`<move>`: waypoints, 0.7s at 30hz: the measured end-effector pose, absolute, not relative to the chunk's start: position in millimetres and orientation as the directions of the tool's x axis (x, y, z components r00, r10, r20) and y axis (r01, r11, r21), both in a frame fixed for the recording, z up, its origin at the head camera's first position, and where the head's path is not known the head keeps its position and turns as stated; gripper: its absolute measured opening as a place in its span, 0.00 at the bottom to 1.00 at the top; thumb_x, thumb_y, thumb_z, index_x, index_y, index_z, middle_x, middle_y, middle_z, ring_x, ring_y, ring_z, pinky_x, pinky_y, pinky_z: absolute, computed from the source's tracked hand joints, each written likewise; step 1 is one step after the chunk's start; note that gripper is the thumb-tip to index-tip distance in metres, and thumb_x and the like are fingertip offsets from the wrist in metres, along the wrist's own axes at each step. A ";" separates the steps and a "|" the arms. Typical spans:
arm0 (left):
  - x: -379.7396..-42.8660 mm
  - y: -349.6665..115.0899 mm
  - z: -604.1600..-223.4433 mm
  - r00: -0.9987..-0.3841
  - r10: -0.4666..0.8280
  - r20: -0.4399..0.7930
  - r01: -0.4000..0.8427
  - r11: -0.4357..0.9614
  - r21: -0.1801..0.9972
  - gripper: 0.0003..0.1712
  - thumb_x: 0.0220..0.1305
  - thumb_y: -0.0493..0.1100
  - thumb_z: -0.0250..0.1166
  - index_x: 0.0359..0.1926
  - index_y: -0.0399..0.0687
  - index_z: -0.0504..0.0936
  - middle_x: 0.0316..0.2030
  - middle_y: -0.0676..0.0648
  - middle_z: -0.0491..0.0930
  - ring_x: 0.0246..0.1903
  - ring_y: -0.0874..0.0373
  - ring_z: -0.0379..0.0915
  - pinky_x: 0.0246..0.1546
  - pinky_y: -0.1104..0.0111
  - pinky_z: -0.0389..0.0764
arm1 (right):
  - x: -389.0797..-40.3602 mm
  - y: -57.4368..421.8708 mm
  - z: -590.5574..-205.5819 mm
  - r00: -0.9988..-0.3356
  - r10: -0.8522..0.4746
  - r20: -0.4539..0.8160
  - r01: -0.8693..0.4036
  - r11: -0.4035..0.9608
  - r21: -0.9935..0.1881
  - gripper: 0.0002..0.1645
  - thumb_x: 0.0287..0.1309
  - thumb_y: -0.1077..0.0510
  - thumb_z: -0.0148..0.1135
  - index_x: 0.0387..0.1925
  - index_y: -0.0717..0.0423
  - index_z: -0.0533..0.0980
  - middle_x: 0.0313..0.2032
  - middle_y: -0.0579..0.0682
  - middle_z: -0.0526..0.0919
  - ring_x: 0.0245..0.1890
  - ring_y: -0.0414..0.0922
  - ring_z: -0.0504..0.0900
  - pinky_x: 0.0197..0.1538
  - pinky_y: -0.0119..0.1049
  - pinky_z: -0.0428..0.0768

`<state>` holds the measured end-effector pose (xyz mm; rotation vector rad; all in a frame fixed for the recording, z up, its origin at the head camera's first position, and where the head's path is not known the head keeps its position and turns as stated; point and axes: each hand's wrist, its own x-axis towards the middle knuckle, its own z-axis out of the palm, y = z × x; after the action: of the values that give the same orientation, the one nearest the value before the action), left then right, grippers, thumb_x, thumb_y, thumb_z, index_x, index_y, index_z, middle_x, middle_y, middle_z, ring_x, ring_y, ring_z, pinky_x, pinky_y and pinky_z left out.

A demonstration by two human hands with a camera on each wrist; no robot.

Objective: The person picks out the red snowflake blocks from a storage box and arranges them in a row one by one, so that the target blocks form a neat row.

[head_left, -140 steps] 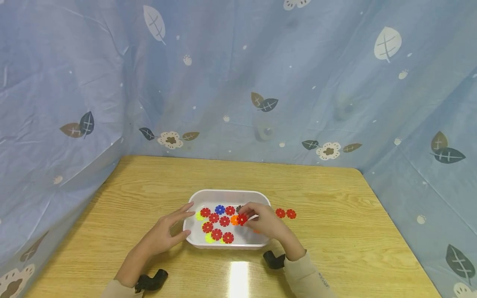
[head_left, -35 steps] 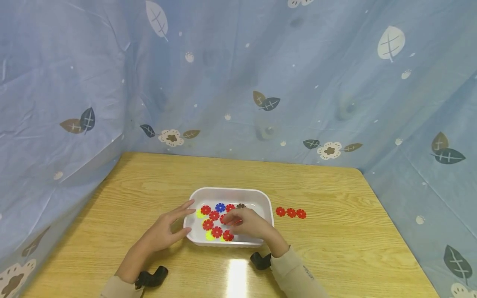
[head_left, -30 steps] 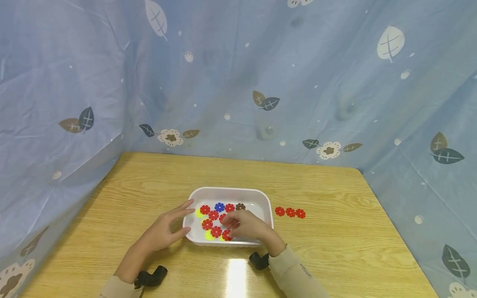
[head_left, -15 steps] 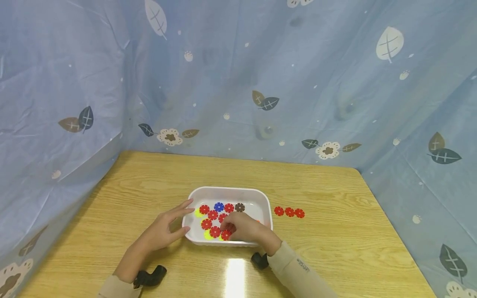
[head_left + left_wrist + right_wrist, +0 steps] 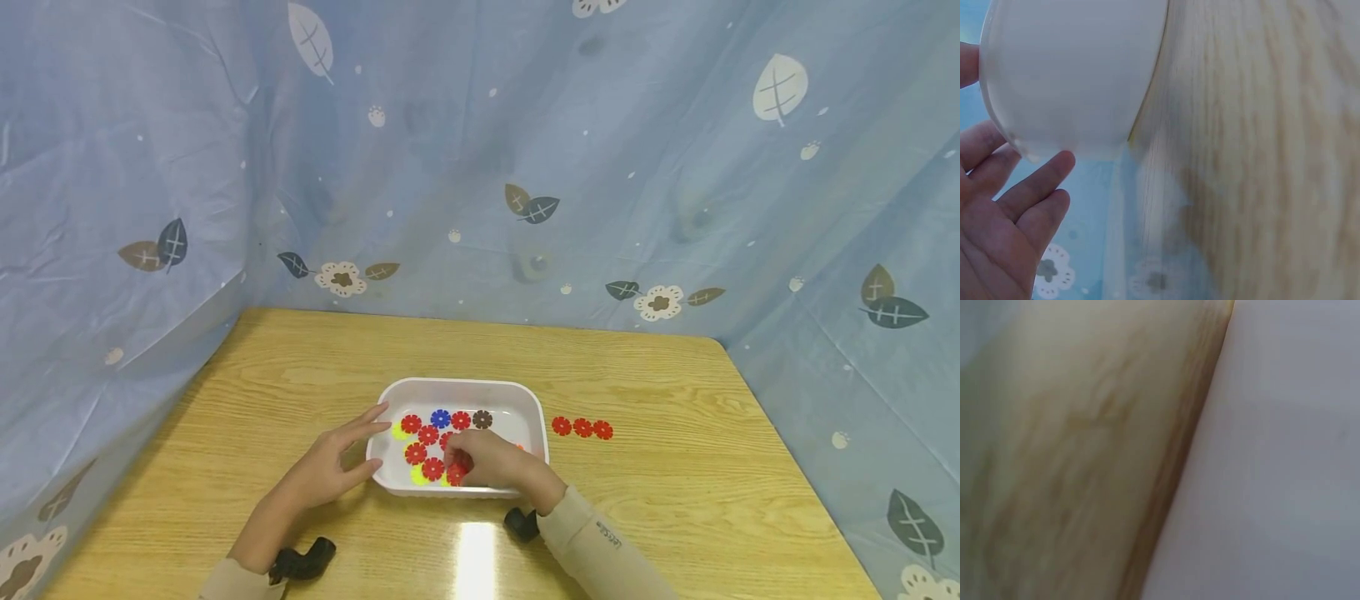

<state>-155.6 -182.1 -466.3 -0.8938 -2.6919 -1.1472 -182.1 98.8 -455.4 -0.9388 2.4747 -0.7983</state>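
A white plastic tray (image 5: 459, 381) holds snowflake discs: several red ones (image 5: 416, 453), yellow ones (image 5: 418, 476) partly under them, a blue one (image 5: 440, 418), a brown one (image 5: 482, 419). My right hand (image 5: 491, 460) reaches inside, curled fingers pinching a red snowflake disc (image 5: 463, 461) mostly hidden beneath them. At the tray's left end my left hand (image 5: 327, 467) spreads its fingers against the rim; the left wrist view shows its fingertips (image 5: 1060, 164) at the outer wall. The right wrist view has only the tray's wall (image 5: 1285, 450) and wood.
Three red snowflake discs (image 5: 582, 427) lie in a row on the wooden table (image 5: 675, 483), right of the tray. A bit of orange (image 5: 520, 447) shows behind my right wrist. A blue patterned cloth (image 5: 450, 167) surrounds the table at the back and sides.
A third red disc has joined the row on the table. My right hand has returned into the tray, moved left, and closed its fingers on another red disc. The left hand stays put.
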 end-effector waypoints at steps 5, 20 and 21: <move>-155.8 -181.9 -465.6 -0.831 0.482 0.279 0.535 0.553 0.639 0.27 0.60 0.45 0.66 0.60 0.44 0.75 0.69 0.45 0.62 0.66 0.42 0.59 0.63 0.47 0.65 | -179.9 101.0 -451.9 -0.721 -0.678 -0.144 -0.447 0.614 -0.651 0.15 0.43 0.72 0.68 0.29 0.51 0.76 0.25 0.44 0.76 0.25 0.33 0.69 0.29 0.22 0.73; -156.3 -180.7 -465.1 -0.828 0.478 0.292 0.543 0.555 0.630 0.28 0.57 0.42 0.68 0.60 0.44 0.75 0.69 0.46 0.63 0.66 0.45 0.61 0.63 0.52 0.65 | -184.0 112.9 -444.6 -0.760 -0.648 -0.061 -0.341 0.476 -0.810 0.15 0.47 0.71 0.66 0.37 0.52 0.78 0.33 0.44 0.80 0.34 0.36 0.76 0.42 0.27 0.79; -156.1 -180.6 -464.7 -0.828 0.478 0.292 0.543 0.555 0.631 0.28 0.57 0.42 0.68 0.60 0.44 0.75 0.69 0.46 0.63 0.66 0.45 0.61 0.63 0.52 0.65 | -184.1 114.9 -442.7 -0.766 -0.641 -0.044 -0.341 0.463 -0.818 0.15 0.48 0.71 0.66 0.37 0.53 0.78 0.34 0.44 0.81 0.35 0.37 0.77 0.42 0.27 0.79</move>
<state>-156.1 -180.6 -464.7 -0.8866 -2.6931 -1.1382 -184.1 114.9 -442.7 -0.8307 2.3704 -1.2099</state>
